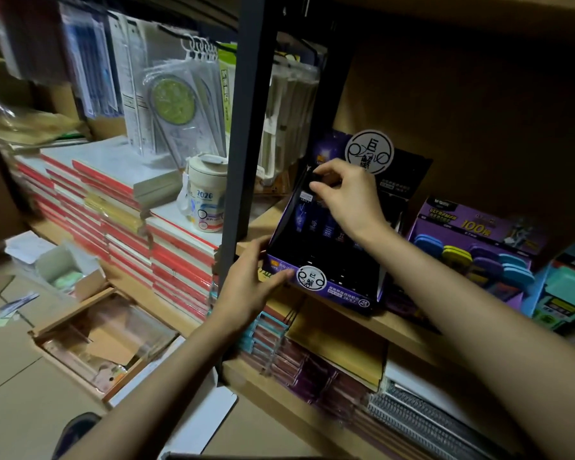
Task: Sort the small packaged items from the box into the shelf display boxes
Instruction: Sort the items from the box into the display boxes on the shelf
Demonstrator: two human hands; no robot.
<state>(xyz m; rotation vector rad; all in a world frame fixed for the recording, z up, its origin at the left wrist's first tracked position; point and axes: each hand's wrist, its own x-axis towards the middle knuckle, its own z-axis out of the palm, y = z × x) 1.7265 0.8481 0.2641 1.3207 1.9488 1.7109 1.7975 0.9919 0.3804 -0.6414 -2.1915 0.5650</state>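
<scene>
1. Hand state. I read my right hand (349,194) as pinching a small dark packet (316,179) between thumb and forefinger, with the other fingers curled above it. My left hand (246,283) grips the front left corner of the purple display box (337,292), thumb on the side wall and fingers along the front panel.

2. Location of the work item. The packet is held over the rear left part of the display box, just below the round header card (368,151). The display box stands on the wooden shelf (399,323) with its front at the shelf edge.

3. Governing relation. The display box runs from the front panel by my left hand up and back toward the header card. A row of blue packets (316,224) stands across the rear, leaning with the box. The front compartments look dark, and I cannot tell whether they are filled. The packet lies up and left of the right wrist, above that rear row. Most of it is hidden by the fingers, so I cannot tell its long axis.

4. Judgement. The right hand is the nearer one and should do the placing, moving down and slightly forward into an open slot. The left hand should only steady the box.

5. Risk. A tilted packet may catch on its standing neighbours.
</scene>
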